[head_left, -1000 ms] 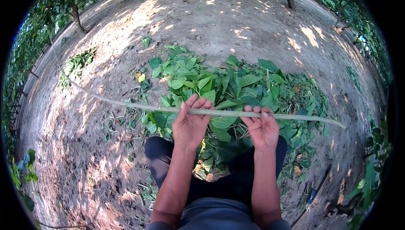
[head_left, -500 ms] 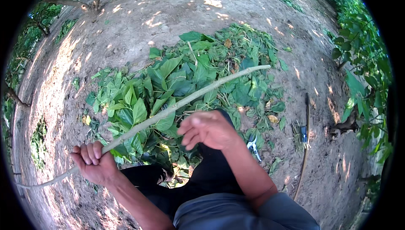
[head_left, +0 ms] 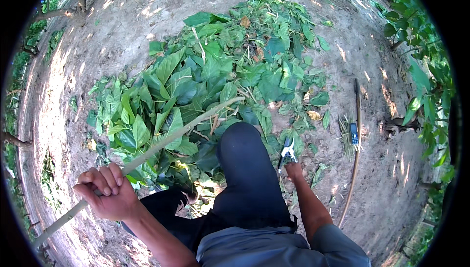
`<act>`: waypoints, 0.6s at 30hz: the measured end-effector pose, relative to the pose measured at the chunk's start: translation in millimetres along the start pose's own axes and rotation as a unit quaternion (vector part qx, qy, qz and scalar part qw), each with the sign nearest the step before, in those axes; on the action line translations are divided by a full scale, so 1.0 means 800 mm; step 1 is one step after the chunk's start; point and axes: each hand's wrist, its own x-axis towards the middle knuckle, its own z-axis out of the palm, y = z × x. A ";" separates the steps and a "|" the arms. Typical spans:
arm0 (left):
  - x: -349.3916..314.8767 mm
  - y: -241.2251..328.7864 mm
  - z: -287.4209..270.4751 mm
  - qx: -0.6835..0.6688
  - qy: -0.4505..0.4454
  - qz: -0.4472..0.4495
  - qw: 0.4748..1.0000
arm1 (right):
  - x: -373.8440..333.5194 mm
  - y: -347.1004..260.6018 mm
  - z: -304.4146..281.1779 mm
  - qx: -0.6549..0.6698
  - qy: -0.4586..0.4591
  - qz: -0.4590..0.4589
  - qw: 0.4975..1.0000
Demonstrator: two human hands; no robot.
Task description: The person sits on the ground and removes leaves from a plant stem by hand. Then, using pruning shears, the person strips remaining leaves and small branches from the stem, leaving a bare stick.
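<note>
Right hand mostly hidden behind knee; grip unclear.

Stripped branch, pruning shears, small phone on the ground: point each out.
stripped branch (head_left: 171, 137), head view, mid-shaft over the leaves
pruning shears (head_left: 287, 149), head view, blades
small phone (head_left: 354, 133), head view, its face

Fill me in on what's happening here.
A person sits on bare dirt beside a pile of green leaves. The left hand has its grip closed around a long stripped branch that slants up over the leaves. The right hand is down at the ground by the right knee, at a pair of pruning shears; whether it actually grips them cannot be told. A long thin stick and a small blue phone-like object lie on the dirt to the right.
</note>
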 end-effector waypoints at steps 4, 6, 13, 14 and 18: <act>-0.001 -0.038 0.017 0.035 -0.028 -0.031 0.999 | 0.017 0.008 0.039 -0.108 -0.067 -0.022 0.992; -0.002 -0.057 0.021 0.052 -0.035 -0.046 0.997 | 0.022 -0.001 0.049 -0.115 -0.064 -0.010 0.991; 0.006 -0.059 0.019 0.082 -0.041 -0.090 0.992 | 0.062 0.011 0.065 -0.001 -0.140 0.028 0.990; 0.005 -0.058 0.021 0.092 -0.039 -0.091 0.991 | 0.065 0.000 0.066 0.003 -0.168 0.057 0.984; 0.005 -0.059 0.031 0.094 -0.045 -0.099 0.990 | 0.092 0.032 0.063 -0.232 -0.264 -0.117 0.929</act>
